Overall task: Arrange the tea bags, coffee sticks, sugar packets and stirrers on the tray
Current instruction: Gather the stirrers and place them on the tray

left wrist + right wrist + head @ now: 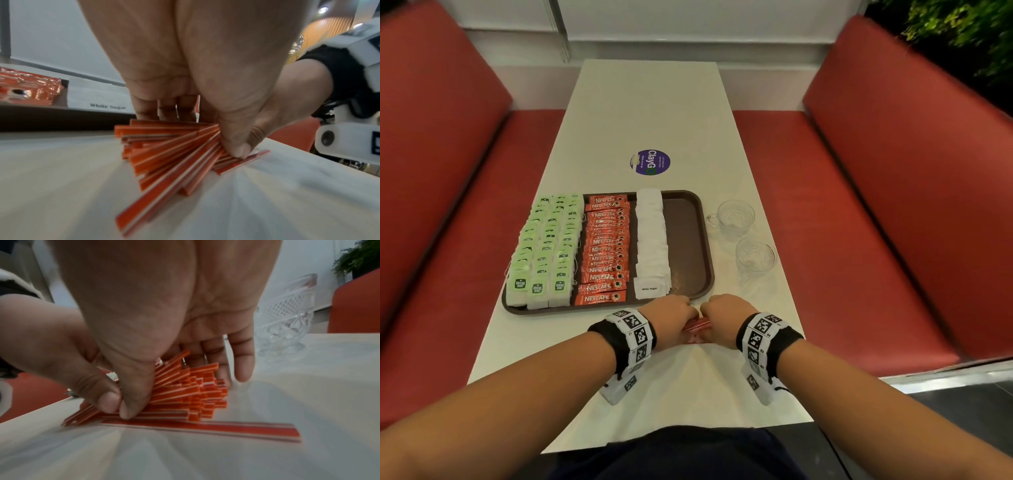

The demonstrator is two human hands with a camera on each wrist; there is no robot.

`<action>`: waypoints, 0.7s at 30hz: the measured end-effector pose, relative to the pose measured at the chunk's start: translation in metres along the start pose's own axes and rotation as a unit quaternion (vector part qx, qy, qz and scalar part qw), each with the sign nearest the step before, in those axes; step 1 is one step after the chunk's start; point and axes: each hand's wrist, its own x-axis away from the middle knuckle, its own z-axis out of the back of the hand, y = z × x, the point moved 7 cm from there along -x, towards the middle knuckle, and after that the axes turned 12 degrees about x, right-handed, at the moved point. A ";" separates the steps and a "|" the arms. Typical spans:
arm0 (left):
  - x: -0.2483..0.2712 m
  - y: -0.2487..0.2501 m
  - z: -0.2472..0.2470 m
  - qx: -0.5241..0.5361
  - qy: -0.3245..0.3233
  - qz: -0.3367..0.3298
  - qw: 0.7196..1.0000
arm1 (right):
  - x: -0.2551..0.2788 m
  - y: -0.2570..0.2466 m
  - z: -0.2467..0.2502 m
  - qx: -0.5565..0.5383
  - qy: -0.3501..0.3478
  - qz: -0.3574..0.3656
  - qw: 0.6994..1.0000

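Observation:
A pile of red-and-white stirrers (697, 327) lies on the white table just in front of the brown tray (690, 240). My left hand (674, 308) pinches the pile's left end between thumb and curled fingers (144, 112). My right hand (720, 308) clasps the other end, thumb (131, 405) in front and fingers behind. One stirrer (205, 429) lies loose on the table beside the bundle (207, 400). On the tray, green tea bags (544, 246) fill the left, Nescafe coffee sticks (604, 248) the middle, white sugar packets (652, 240) come after them, and its right strip is bare.
Two cut-glass cups (734, 217) (755, 257) stand on the table right of the tray. A round purple sticker (650, 162) sits beyond the tray. Red bench seats (859, 222) flank the table on both sides.

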 end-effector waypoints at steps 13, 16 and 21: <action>-0.005 -0.010 -0.011 -0.028 0.016 0.001 0.999 | -0.010 -0.003 -0.005 -0.036 -0.010 0.022 0.999; -0.007 -0.012 -0.012 -0.027 0.022 0.002 0.999 | -0.010 -0.003 -0.004 -0.044 0.001 0.032 0.999; -0.008 -0.013 -0.012 -0.017 0.019 0.012 1.000 | -0.010 -0.003 -0.002 -0.052 0.010 0.039 0.998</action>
